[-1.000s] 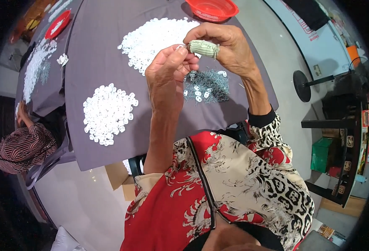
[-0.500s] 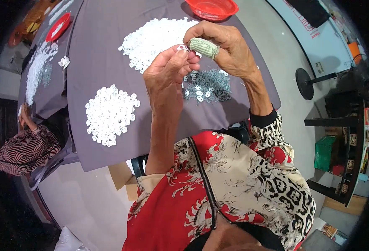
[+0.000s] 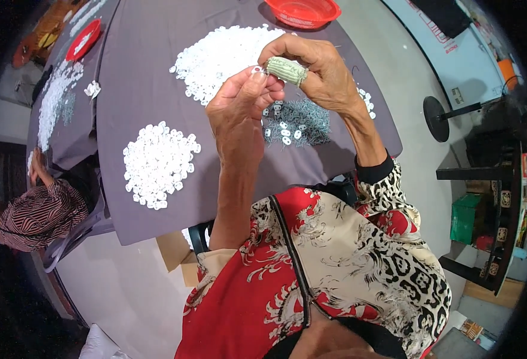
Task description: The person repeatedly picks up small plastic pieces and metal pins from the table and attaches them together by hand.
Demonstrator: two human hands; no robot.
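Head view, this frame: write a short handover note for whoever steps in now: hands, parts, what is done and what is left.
Left hand: raised over the table, fingertips pinching a small white ring-shaped piece.
Right hand: raised, gripping a pale green ribbed cylinder against that piece.
On the grey tablecloth: large far pile of small white pieces, nearer white pile, patch of thin grey metal bits with a few white pieces, red plastic basket.
Done: cannot tell which pile is finished work.
Left: both piles look sizeable.
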